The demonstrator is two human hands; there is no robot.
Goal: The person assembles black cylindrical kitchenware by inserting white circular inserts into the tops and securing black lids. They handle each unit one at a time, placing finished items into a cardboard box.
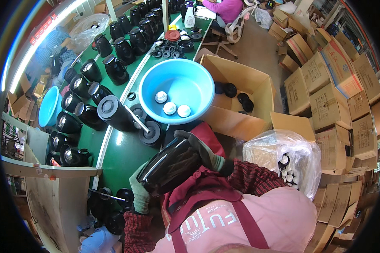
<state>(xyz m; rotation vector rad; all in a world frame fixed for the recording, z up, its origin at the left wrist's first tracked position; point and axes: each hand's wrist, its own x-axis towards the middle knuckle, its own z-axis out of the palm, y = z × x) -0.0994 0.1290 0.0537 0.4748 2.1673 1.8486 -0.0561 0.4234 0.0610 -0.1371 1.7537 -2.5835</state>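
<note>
Tilted across my lap is a glossy black jug (171, 164), held between both gloved hands. My left hand (140, 189) closes round its lower left end. At the upper right end, my right hand (204, 152) grips it with the fingers wrapped over the rim. The jug's handle and opening are hidden from me. Just beyond it, on the green bench (120, 152), lies a round black part with a metal rod (150, 134). A black cylinder with a ridged round top (114, 113) leans beside that. A blue basin (176, 90) holds several white caps.
Several black jugs (116, 69) stand in rows along the bench. Black rings and lids (171, 50) lie farther back. An open carton (240, 90) sits to the right, near a plastic-lined box (283, 162) of white-and-black parts. Cartons (331, 105) are stacked at far right.
</note>
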